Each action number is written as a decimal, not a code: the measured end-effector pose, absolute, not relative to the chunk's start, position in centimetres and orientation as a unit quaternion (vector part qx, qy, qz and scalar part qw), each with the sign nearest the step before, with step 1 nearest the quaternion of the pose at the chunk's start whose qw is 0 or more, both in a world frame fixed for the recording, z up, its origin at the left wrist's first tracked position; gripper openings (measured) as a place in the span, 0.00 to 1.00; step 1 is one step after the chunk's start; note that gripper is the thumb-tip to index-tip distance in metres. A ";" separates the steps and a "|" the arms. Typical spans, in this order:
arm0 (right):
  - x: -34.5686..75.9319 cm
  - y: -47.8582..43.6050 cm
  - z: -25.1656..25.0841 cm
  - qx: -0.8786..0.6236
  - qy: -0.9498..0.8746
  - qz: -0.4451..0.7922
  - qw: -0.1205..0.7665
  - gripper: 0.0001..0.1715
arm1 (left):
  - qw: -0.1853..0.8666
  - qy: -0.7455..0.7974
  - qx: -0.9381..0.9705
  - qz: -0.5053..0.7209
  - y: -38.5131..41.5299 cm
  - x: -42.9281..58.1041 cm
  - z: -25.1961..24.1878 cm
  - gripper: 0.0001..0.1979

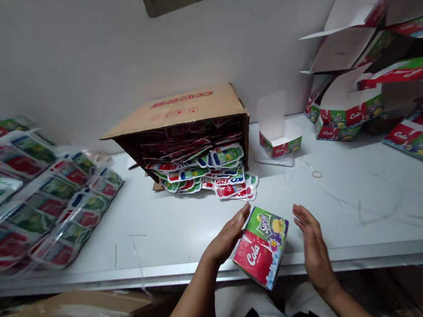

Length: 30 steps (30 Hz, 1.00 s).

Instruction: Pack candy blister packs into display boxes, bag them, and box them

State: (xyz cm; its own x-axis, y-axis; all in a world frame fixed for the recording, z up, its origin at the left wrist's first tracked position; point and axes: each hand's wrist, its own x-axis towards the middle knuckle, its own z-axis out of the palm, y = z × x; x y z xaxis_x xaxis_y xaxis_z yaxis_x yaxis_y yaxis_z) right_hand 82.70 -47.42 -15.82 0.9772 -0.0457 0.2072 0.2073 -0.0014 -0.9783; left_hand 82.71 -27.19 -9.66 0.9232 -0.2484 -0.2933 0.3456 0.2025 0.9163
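Observation:
A closed red-and-green carton printed "Cola" and "Sprite" (261, 248) sits turned at an angle at the table's front edge, partly over it. Along its left side lies my left hand (227, 237), fingers stretched out and close against the carton; whether they press on it I cannot tell. My right hand (314, 243) is held to the right, apart from the carton, with its fingers extended and nothing in it. Behind them, printed sachets (235, 189) spill from a brown cardboard box (189, 104) lying on its side.
Strips of packed sachets (45, 201) pile up on the left. An open small carton (282, 144) stands behind on the right, near a rubber band (316, 174). Several open cartons (349, 109) are stacked at far right. A torn cardboard box (72, 314) is below the table edge.

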 end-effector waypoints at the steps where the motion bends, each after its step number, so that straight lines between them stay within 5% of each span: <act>1: 83.3 -46.8 -15.7 -0.680 -0.042 -0.077 0.728 0.27 | 0.772 0.046 0.595 -0.220 -27.5 83.1 -9.5 0.32; 7: 84.3 -44.9 -15.5 -0.629 0.001 -0.045 0.776 0.25 | 0.719 0.013 0.631 -0.292 -28.4 85.1 -8.4 0.33; 14: 84.0 -45.2 -16.2 -0.657 -0.017 -0.018 0.754 0.27 | 0.394 -0.154 0.874 -0.238 -28.0 90.1 -4.4 0.30; 20: 85.4 -46.0 -17.1 -0.676 -0.078 -0.057 0.730 0.30 | 0.363 -0.175 0.890 -0.211 -28.8 90.3 -4.0 0.25; 24: 93.1 -48.9 -15.9 -0.796 -0.098 -0.060 0.594 0.22 | 0.379 -0.155 0.889 -0.203 -28.8 89.9 -4.1 0.23; 30: 109.5 -51.0 -13.3 -0.872 -0.078 -0.183 0.448 0.26 | 0.401 -0.130 0.884 -0.203 -28.9 89.6 -3.3 0.22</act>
